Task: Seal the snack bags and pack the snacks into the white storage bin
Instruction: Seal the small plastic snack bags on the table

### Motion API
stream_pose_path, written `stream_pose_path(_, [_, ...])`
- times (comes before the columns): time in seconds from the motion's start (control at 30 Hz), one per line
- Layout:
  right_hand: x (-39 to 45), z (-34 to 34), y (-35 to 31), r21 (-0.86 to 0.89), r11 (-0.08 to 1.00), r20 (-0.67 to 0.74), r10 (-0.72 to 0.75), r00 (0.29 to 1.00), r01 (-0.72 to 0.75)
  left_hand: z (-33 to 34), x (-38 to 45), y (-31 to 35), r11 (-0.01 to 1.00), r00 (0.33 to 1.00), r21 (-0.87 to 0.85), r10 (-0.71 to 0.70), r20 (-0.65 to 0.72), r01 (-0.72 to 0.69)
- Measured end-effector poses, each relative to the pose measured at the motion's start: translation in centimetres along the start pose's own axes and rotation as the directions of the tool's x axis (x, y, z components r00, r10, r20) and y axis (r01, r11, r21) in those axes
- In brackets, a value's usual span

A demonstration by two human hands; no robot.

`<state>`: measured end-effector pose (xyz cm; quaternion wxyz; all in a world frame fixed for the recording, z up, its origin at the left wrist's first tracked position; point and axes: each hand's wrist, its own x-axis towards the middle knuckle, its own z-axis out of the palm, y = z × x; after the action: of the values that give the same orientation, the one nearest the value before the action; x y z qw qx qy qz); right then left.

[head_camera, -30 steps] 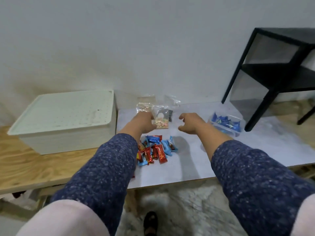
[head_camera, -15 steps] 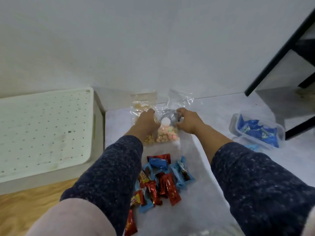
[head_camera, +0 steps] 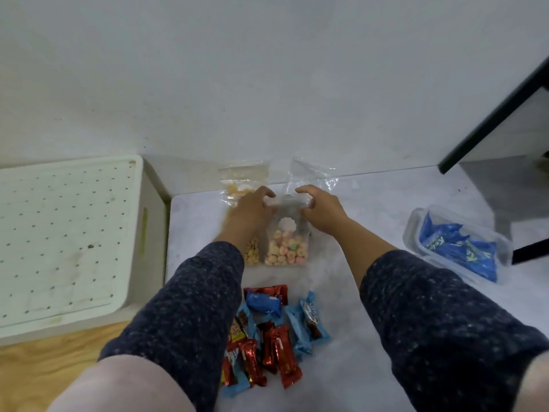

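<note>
A clear zip bag of pastel candies [head_camera: 286,248] lies flat on the grey table top [head_camera: 371,203]. My left hand [head_camera: 251,208] pinches its top edge at the left corner and my right hand [head_camera: 322,209] pinches the same edge at the right corner. Under my left wrist a second clear bag with tan snacks [head_camera: 252,252] shows partly. Two more clear bags [head_camera: 243,181] lean against the wall behind my hands. The white storage bin [head_camera: 71,233] stands at the left with its perforated lid on.
A pile of red and blue wrapped candies [head_camera: 267,331] lies near the table's front, between my forearms. A clear plastic box of blue packets [head_camera: 457,246] sits at the right. A black shelf frame [head_camera: 493,114] stands at the far right. Bare wooden board [head_camera: 44,370] shows in front of the bin.
The camera has moved closer and lower over the table. Both hands have come onto the candy bag's top edge, and the bag has gone from held up to lying flat.
</note>
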<state>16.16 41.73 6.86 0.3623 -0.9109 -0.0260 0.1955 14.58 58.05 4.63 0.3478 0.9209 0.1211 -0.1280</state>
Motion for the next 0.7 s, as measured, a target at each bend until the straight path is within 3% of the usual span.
stream_pose_path(0.13, [-1.3,-1.9,-0.2,0.084,0.989,-0.035,-0.118,0.992,0.121,-0.1,-2.2,2.4,0.974,0.98,-0.196,0.078,-0.182,-0.114])
stream_pose_path(0.2, [-2.2,-3.1,-0.3,0.218,0.969,0.043,-0.129,0.991,0.117,-0.3,-3.7,3.7,0.953,0.978,-0.258,0.116,-0.172,-0.158])
stream_pose_path(0.3, [-3.6,-5.1,-0.9,0.33,0.939,0.147,-0.153,0.977,0.097,-0.5,-5.4,5.0,0.942,0.959,-0.215,0.221,-0.18,-0.257])
stream_pose_path(0.43, [-5.3,-8.3,-1.6,0.314,0.942,0.169,-0.182,0.969,0.123,-1.2,-6.7,7.3,0.927,0.926,-0.182,0.278,-0.254,-0.328])
stream_pose_path(0.57, [-6.2,-11.7,-2.5,0.289,0.941,0.119,-0.221,0.968,0.179,-2.5,-7.4,10.3,0.894,0.883,-0.172,0.348,-0.314,-0.413])
stream_pose_path(0.7, [-6.6,-14.5,-4.4,0.272,0.918,-0.071,-0.281,0.957,0.289,-4.1,-7.8,13.6,0.851,0.865,-0.265,0.347,-0.363,-0.453])
